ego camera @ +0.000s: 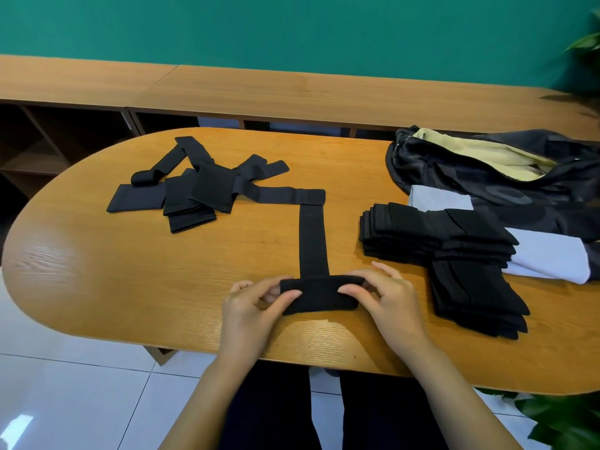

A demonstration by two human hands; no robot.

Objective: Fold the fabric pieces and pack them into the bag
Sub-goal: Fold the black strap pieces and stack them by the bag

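At the near edge of the oval wooden surface [130, 271], the left hand [256, 306] and the right hand [386, 300] each pinch one end of the folded end of a black fabric strip [319, 295], with the thumbs on top and the fingers curled round it. The rest of the strip runs straight away from the person, lying flat on the wood. Its far end meets another black band lying crosswise. Just right of the right hand, two overlapping stacks of folded black pieces [454, 241] sit on a pale cloth [552, 258] and crowd that side up to the near rim. Bare wood lies open to the left of the hands and between the strip and the stacks. Farther left lies a loose heap of unfolded black pieces [201, 186], well apart from the hands. At the far right the dark bag [487, 164] lies slumped with its mouth open, showing a yellow lining. The rounded marks on its side are too dim to read. Green leaves [568, 417] reach in below the surface's right end, above white floor tiles [65, 384]. Beyond the surface stand a low wooden shelf unit [292, 92] and a green wall [292, 27].
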